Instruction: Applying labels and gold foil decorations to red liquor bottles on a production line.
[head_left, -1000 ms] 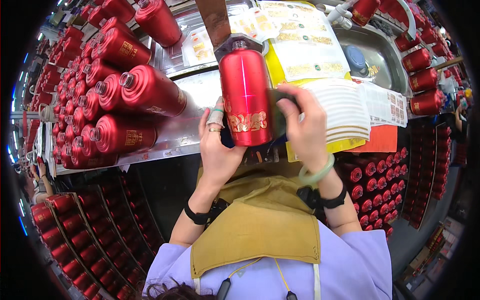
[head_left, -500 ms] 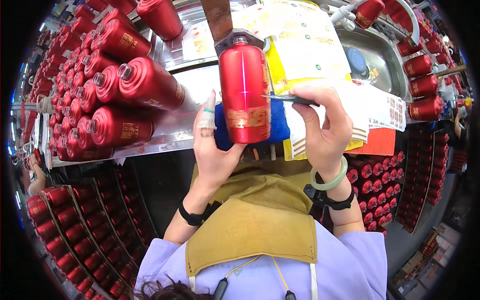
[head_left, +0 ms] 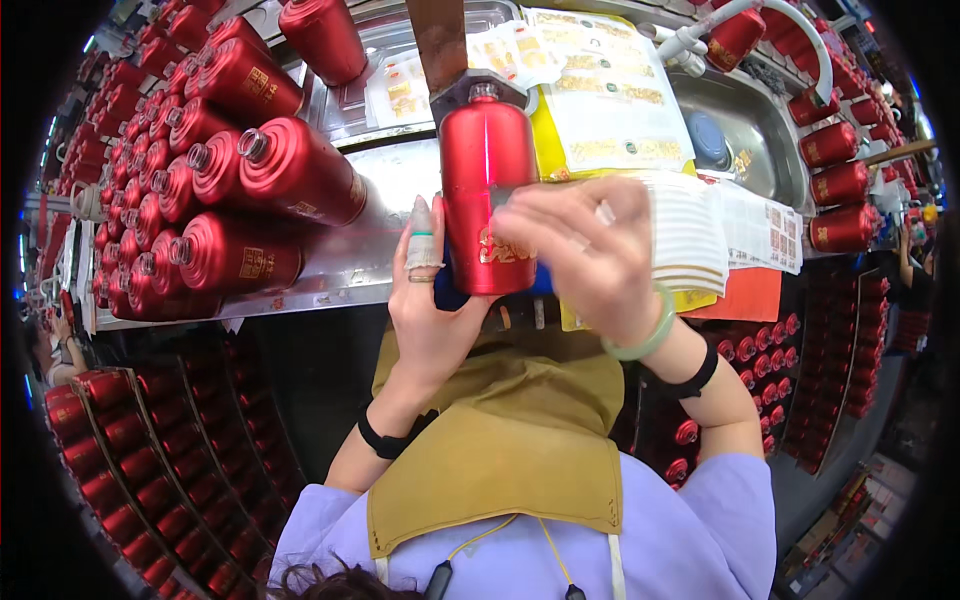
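Observation:
A glossy red bottle lies before me, its clear threaded neck pointing away against a dark metal rest. A gold decal shows on the bottle's lower part, and a blue cloth peeks out beneath it. My left hand supports the bottle's near left end, thumb at its base and fingers along its side; one finger has a white and green wrapping. My right hand is blurred, its fingers over the bottle's right side beside the decal. Whether it holds anything cannot be made out.
Many red bottles are stacked at the left of the metal bench. Decal sheets lie on yellow at the far right, with fanned white sheets nearer. Beyond are a sink and faucet pipe. Racks of bottles flank me below.
My right hand has swung left over the bottle, and the tweezers it held no longer show. The bottle has turned, shifting its gold decal rightward. My left hand stays at the base.

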`<state>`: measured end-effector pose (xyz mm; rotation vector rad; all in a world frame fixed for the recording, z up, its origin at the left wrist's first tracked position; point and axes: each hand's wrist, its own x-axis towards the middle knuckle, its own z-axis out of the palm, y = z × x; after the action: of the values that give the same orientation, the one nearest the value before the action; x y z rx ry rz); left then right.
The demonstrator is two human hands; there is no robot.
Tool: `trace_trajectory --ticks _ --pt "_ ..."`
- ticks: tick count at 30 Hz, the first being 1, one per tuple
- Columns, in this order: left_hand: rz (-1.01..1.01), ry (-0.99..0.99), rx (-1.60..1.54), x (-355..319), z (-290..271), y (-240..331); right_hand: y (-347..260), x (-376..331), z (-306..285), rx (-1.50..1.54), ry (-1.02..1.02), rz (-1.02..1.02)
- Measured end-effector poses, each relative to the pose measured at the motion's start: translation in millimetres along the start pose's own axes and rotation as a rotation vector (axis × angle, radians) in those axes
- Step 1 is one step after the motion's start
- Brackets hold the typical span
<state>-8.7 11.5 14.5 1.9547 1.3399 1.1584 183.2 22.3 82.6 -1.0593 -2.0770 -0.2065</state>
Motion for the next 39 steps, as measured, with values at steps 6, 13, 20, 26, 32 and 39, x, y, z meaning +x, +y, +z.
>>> trace_trajectory --ticks 6,13,20,26,32,39 --pt "-0.001 -0.008 -0.162 8.7 0.1 3.6 10.4 -0.8 -8.8 0.108 -0.114 0.150" --pt "0.252 0.026 0.029 9.8 4.8 -7.2 20.4 -16.2 -2.1 -0.035 -0.044 0.092" --pt "0.112 0.113 0.032 -1.2 5.3 -6.4 14.5 11.4 6.4 0.023 -0.031 0.199" --pt "0.097 0.079 -0.002 -2.4 -5.5 -12.8 -20.1 4.2 2.6 0.345 -0.172 -0.064" --pt "0.041 0.015 -0.153 -1.4 -2.1 -10.6 25.8 9.8 12.3 -0.070 0.095 0.079" --pt "0.089 0.031 -0.086 -1.7 -4.4 -17.3 21.3 0.0 19.5 0.193 0.134 0.307"
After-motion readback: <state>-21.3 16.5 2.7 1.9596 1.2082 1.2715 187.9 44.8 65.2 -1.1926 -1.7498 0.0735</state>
